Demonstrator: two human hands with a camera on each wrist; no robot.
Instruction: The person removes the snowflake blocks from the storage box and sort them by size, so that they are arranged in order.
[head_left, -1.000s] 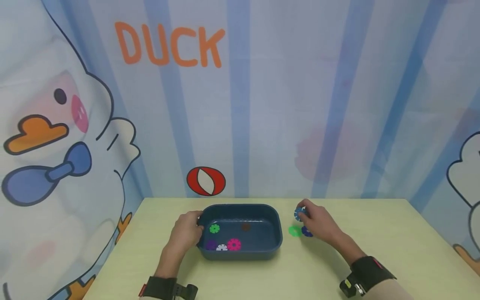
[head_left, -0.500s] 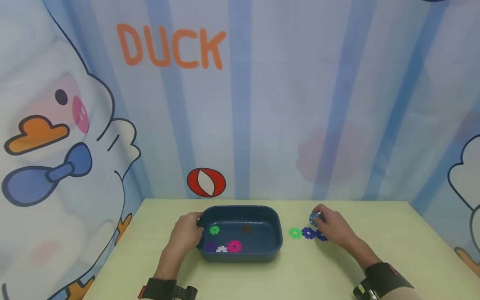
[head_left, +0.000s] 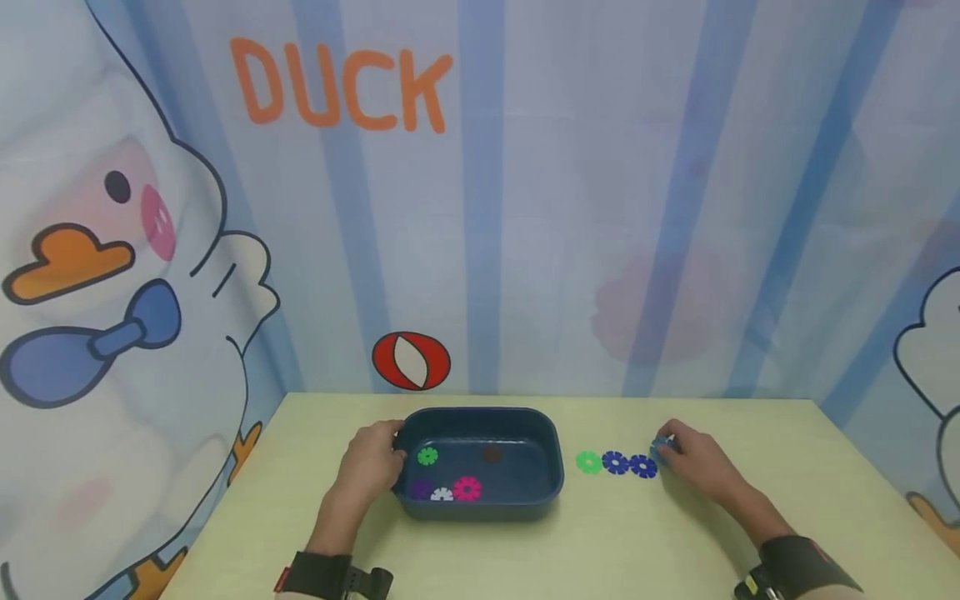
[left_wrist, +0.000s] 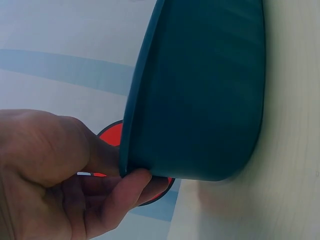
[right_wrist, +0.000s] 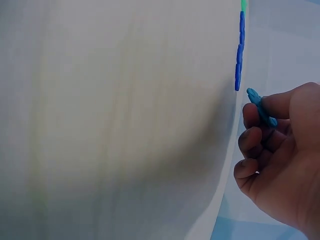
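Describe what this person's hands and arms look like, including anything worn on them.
The left hand and right hand are ungloved. A wide black left wristband has a small red tag and a small, dark, boxy device. The wide black right wristband has a dark device with a yellow patch. Beyond it shows a pale beige sleeve.

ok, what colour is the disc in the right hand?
Light blue; the disc in the right hand shows best in the right wrist view.
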